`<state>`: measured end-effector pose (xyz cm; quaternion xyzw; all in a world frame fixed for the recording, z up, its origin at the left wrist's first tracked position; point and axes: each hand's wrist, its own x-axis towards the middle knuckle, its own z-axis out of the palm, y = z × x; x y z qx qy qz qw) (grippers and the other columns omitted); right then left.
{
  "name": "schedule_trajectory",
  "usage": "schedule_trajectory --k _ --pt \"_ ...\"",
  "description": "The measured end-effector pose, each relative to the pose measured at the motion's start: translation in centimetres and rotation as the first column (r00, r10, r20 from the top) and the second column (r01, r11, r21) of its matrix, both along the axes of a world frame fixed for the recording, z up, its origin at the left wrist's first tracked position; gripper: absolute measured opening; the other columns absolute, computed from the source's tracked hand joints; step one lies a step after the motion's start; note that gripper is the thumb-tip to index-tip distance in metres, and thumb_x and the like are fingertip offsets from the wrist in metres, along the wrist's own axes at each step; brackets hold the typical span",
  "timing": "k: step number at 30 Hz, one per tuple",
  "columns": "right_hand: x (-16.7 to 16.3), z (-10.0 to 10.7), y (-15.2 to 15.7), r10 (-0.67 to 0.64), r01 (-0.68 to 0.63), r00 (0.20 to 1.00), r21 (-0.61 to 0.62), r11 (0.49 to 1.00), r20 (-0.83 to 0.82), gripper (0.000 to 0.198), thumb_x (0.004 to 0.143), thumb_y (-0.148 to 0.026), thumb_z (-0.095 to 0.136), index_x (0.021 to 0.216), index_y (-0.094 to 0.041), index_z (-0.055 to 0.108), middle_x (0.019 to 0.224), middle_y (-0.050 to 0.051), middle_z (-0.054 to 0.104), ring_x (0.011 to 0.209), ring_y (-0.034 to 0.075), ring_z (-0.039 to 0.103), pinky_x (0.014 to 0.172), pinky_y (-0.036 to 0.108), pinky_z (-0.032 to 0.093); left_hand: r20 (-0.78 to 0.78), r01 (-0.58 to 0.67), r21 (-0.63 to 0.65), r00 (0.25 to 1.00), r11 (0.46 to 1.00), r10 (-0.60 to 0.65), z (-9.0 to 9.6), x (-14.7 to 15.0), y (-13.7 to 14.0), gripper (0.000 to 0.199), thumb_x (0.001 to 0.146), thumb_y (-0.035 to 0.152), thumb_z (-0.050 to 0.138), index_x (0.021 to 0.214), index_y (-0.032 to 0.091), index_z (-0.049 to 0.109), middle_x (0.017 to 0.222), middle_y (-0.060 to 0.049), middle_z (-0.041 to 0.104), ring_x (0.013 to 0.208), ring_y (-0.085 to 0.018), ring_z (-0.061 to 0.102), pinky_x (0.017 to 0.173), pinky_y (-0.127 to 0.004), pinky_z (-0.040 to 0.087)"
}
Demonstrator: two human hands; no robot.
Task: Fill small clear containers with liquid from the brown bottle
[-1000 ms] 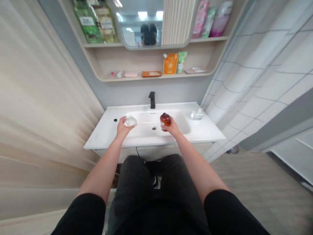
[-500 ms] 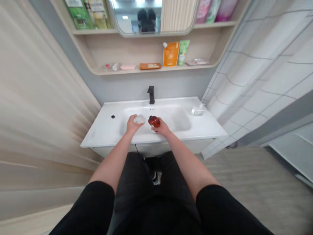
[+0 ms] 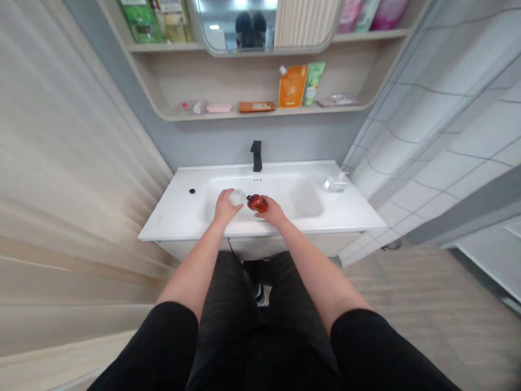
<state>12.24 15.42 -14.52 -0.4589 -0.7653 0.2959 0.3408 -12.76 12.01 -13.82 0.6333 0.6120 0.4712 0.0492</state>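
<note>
Over the white sink basin (image 3: 280, 190), my left hand (image 3: 223, 208) is closed around a clear, open-looking container (image 3: 237, 197). My right hand (image 3: 272, 210) grips a reddish-brown bottle (image 3: 257, 203), which is tilted to the left. The dark neck of the bottle is right beside the container's rim; whether they touch, I cannot tell. What is inside the container cannot be made out.
Behind the basin stands a black faucet (image 3: 256, 156). A small black cap (image 3: 192, 191) lies on the left counter, a clear pump-top container (image 3: 335, 183) on the right. Above, a shelf (image 3: 179, 115) holds an orange pouch (image 3: 292, 87) and a green tube (image 3: 313, 84).
The bottle has tipped further to the left, and its neck has come closer to the clear container. The whole view has shifted slightly.
</note>
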Motion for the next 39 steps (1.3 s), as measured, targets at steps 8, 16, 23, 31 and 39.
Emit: schedule_trajectory --k 8,16,23,31,39 --pt "0.1 -0.3 0.3 -0.011 0.01 0.999 0.026 1.0 0.046 0.086 0.065 -0.024 0.099 0.144 -0.026 0.065 0.134 0.011 0.075 0.125 0.036 0.07 0.114 0.054 0.054 -0.161 0.004 -0.021 0.987 1.0 -0.008 1.1 0.7 -1.1 0.071 0.075 0.016 0.092 0.14 0.023 0.063 0.139 -0.015 0.066 0.136 -0.037 0.061 0.123 -0.053 0.05" --pt "0.0 -0.6 0.2 -0.056 0.055 0.99 0.012 0.998 0.129 0.087 0.065 -0.024 0.098 0.146 -0.027 0.064 0.133 0.01 0.074 0.128 0.035 0.069 0.116 0.054 0.054 -0.279 0.023 -0.032 0.96 0.999 -0.031 1.4 1.6 -1.9 0.066 0.082 0.012 0.081 0.145 0.022 0.063 0.141 -0.018 0.064 0.139 -0.039 0.058 0.121 -0.053 0.051" --pt "0.0 -0.8 0.3 -0.071 0.068 0.982 0.025 0.997 0.176 0.085 0.065 -0.025 0.099 0.143 -0.029 0.066 0.129 0.008 0.075 0.125 0.034 0.071 0.115 0.053 0.055 -0.358 0.017 -0.041 0.933 0.999 -0.031 1.2 1.8 -1.9 0.07 0.083 0.008 0.075 0.151 0.022 0.061 0.147 -0.018 0.063 0.141 -0.04 0.057 0.12 -0.053 0.052" --pt "-0.1 -1.3 0.5 -0.072 0.069 0.983 0.022 0.997 0.166 0.086 0.064 -0.023 0.099 0.142 -0.028 0.065 0.128 0.008 0.074 0.124 0.034 0.07 0.115 0.053 0.055 -0.366 0.04 -0.032 0.929 0.999 -0.049 1.7 2.0 -2.4 0.077 0.08 -0.001 0.066 0.153 0.019 0.062 0.148 -0.019 0.064 0.143 -0.041 0.055 0.121 -0.054 0.05" --pt "0.0 -0.8 0.6 -0.035 0.031 0.985 0.031 0.999 0.169 0.082 0.064 -0.023 0.099 0.139 -0.027 0.066 0.126 0.008 0.075 0.121 0.033 0.072 0.113 0.05 0.055 -0.369 0.044 -0.033 0.928 0.998 -0.053 2.2 2.1 -2.7 0.083 0.079 -0.002 0.063 0.159 0.021 0.059 0.15 -0.018 0.064 0.146 -0.04 0.053 0.125 -0.055 0.046"
